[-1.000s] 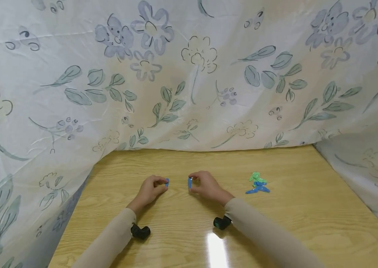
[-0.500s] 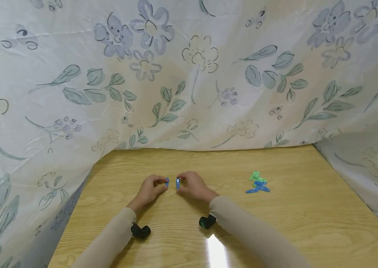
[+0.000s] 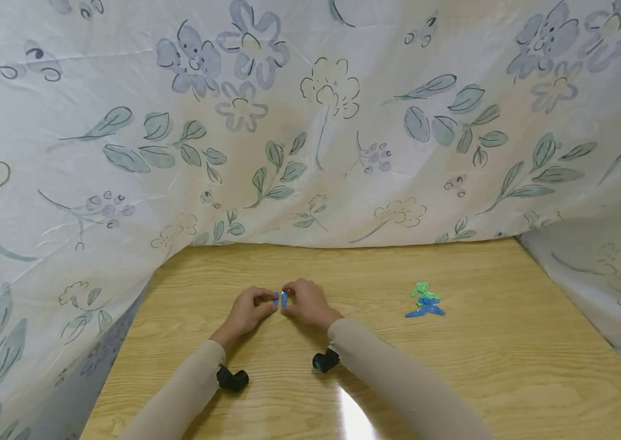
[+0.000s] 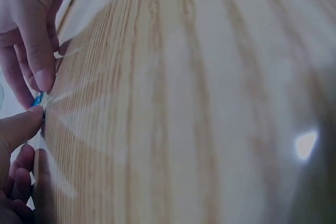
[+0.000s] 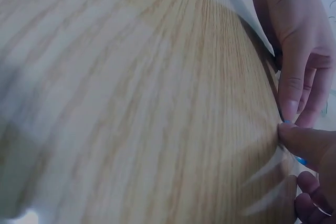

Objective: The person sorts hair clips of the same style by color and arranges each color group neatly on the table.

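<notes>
Near the middle of the table, my left hand [image 3: 247, 308] pinches a slim blue piece [image 3: 275, 300] between thumb and fingers. Facing it, my right hand [image 3: 308, 304] grips a second slim blue piece [image 3: 284, 299] by its two ends, thumb at the near end and fingers at the far end. The two pieces stand side by side, roughly parallel, with a narrow gap between them in the head view. Both wrist views show mostly fingers, with only a bit of blue [image 4: 38, 98] visible at the fingertips.
To the right on the wooden table [image 3: 508, 342] lies a small pile of glossy green pieces [image 3: 422, 288] and blue pieces [image 3: 425, 307]. A flowered cloth [image 3: 310, 153] hangs behind the table and along its sides. Each wrist carries a black camera [image 3: 325, 361].
My right hand has moved left with its blue piece, bringing it close to the piece in my left hand. The left hand stays almost in place, and the pile is unchanged.
</notes>
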Motion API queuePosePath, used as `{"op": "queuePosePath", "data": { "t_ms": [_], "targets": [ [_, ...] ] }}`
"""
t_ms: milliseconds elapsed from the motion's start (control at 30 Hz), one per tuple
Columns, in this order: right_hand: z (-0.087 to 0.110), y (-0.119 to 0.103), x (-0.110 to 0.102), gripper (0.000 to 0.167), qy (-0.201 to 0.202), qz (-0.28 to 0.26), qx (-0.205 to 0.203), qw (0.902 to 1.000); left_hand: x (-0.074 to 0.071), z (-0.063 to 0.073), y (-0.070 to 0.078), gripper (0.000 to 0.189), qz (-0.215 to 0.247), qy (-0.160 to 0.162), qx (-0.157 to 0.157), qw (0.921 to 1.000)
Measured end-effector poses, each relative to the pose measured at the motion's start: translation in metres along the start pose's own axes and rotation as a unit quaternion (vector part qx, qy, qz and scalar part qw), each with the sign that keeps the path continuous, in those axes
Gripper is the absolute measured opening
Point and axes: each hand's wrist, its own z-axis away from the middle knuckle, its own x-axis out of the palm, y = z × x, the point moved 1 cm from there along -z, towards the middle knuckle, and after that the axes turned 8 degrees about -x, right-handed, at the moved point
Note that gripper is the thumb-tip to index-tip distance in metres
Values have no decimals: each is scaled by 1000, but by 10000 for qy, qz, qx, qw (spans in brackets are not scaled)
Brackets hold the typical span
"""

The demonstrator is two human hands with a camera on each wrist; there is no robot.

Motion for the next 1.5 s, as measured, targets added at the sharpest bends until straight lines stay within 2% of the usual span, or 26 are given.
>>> {"op": "queuePosePath", "data": {
  "t_ms": [300, 733, 1100, 1267, 1400, 1500],
  "targets": [
    [-2, -1, 2, 48, -21, -181, 213, 9996, -2, 0, 0, 18, -51, 19, -33, 10000],
    [-2, -1, 3, 49, -46, -421, 281, 9987, -1, 0, 0, 18, -83, -3, 40, 10000],
    [3, -1, 1, 60, 16, -369, 210, 9991, 0, 1, -1, 17, -57, -25, 109, 9999],
    [7, 3, -3, 67, 1, -896, 105, 9959, 0, 2, 0, 17, 4, -36, 142, 9999],
    [11, 8, -8, 64, 5, -1537, -12, 9881, 0, 3, 0, 18, 33, -44, 208, 9998],
    [16, 11, -14, 60, 31, -1757, -68, 9844, 0, 3, 0, 18, 48, -65, 197, 9998]
  ]
}}
